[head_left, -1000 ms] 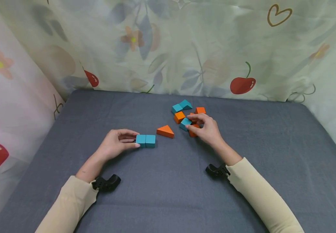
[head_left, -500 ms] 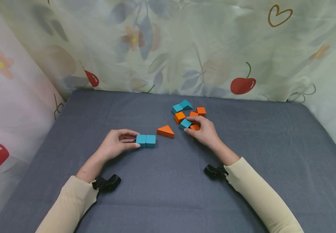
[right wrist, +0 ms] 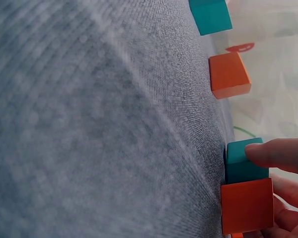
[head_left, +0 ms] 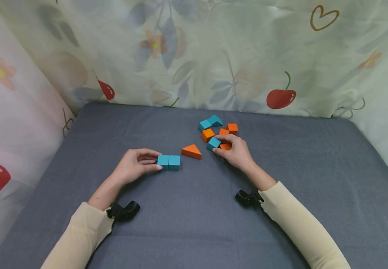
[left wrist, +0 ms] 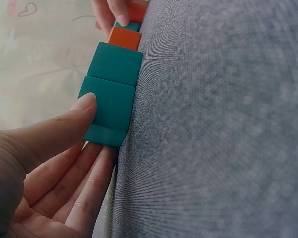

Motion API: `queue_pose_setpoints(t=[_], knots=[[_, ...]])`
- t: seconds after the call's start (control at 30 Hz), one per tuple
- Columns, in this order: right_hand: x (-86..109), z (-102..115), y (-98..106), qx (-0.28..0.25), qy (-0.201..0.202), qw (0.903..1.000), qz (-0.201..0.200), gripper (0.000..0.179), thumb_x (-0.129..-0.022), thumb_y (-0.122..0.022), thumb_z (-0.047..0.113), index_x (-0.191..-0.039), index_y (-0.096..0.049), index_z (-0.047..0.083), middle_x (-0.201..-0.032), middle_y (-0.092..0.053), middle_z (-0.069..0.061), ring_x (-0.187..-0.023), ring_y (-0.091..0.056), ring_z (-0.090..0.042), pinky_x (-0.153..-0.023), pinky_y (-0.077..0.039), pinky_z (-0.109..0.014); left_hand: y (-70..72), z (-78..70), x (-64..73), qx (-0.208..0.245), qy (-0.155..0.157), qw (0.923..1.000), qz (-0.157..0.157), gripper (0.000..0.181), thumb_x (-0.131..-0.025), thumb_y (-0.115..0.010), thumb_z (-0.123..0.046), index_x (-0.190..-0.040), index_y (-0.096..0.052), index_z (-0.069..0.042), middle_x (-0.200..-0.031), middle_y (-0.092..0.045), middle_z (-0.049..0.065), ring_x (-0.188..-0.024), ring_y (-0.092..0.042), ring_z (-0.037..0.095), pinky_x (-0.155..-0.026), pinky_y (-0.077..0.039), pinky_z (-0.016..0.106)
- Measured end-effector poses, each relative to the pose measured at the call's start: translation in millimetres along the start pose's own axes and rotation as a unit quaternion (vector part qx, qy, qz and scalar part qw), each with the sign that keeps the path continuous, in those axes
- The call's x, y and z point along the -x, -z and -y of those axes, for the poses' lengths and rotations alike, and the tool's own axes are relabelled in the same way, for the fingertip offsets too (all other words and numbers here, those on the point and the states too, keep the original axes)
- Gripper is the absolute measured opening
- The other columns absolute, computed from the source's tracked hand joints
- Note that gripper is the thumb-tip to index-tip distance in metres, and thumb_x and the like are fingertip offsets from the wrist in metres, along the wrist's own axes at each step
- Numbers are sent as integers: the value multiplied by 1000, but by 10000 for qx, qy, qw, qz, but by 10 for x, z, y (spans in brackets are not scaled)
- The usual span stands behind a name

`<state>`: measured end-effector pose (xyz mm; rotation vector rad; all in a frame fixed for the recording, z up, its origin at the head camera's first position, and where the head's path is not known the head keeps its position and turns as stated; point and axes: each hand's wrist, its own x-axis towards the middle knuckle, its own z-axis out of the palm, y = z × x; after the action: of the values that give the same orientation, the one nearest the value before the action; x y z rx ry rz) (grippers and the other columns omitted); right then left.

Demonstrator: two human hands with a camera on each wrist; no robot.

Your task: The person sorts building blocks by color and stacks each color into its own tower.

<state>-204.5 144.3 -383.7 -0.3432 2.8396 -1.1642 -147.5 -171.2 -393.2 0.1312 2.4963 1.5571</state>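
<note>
Two teal cubes sit side by side on the cloth. My left hand (head_left: 131, 166) pinches the left cube (head_left: 163, 160), thumb on its near face in the left wrist view and fingers at its far side. Its neighbour (head_left: 174, 161) stands flush against it. Over in the loose group, my right hand (head_left: 236, 151) holds another teal cube (head_left: 213, 143) between thumb and fingers. An orange block (right wrist: 247, 206) stands right against that cube in the right wrist view. Between the hands lies an orange triangular block (head_left: 191, 151).
Behind the right hand are an orange cube (head_left: 208, 135), a teal cube (head_left: 205, 125), a teal triangular block (head_left: 215, 120) and more orange blocks (head_left: 232, 129). Grey cloth (head_left: 194, 216) covers the table; a patterned curtain (head_left: 200, 56) hangs along its back edge.
My right hand has shifted slightly left, and its thumb and fingers have closed in on the teal cube. The left hand stays on its cube.
</note>
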Motion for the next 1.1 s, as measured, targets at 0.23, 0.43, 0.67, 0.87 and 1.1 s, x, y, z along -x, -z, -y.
queue_pose_setpoints(t=[0.23,0.43,0.67,0.87,1.1], knots=[[7,26,21,-137,99,9998,-83,45,-86,-72,17,-129,-61,7,-129,-59,-15,-117,-54,-31,-98,-46,-46,-7,-6,-8,-19,-17,10000,-9,40,-82,-76,-10,-119,-65,-2,-121,-64,19,-109,-65,28,-89,-55,34],[-11,58,66,-338,80,9994,-91,45,-86,-73,16,-129,-61,8,-124,-61,-14,-106,-60,-29,-90,-52,-43,-4,-14,-11,-62,-22,10000,-25,40,-82,-76,-10,-120,-65,-2,-122,-64,19,-109,-64,28,-90,-55,35],[-15,128,111,-365,-7,9993,16,45,-87,-72,18,-130,-60,10,-124,-61,-12,-107,-60,-29,-86,-53,-42,0,-23,-5,-71,13,10000,-18,40,-83,-75,-10,-121,-64,-2,-123,-63,19,-111,-64,29,-90,-55,36],[-2,183,123,-337,102,9994,53,46,-88,-71,18,-131,-60,10,-124,-60,-13,-107,-60,-28,-86,-53,-42,-1,-25,10,-75,50,10000,-28,41,-83,-76,-11,-121,-65,-2,-122,-64,19,-110,-64,28,-90,-55,35],[28,234,117,-375,194,9991,66,46,-87,-72,19,-131,-60,10,-125,-60,-12,-108,-61,-29,-87,-53,-42,-12,-24,9,-92,40,9999,-25,41,-82,-76,-11,-120,-65,-2,-121,-64,19,-110,-64,28,-90,-55,35]])
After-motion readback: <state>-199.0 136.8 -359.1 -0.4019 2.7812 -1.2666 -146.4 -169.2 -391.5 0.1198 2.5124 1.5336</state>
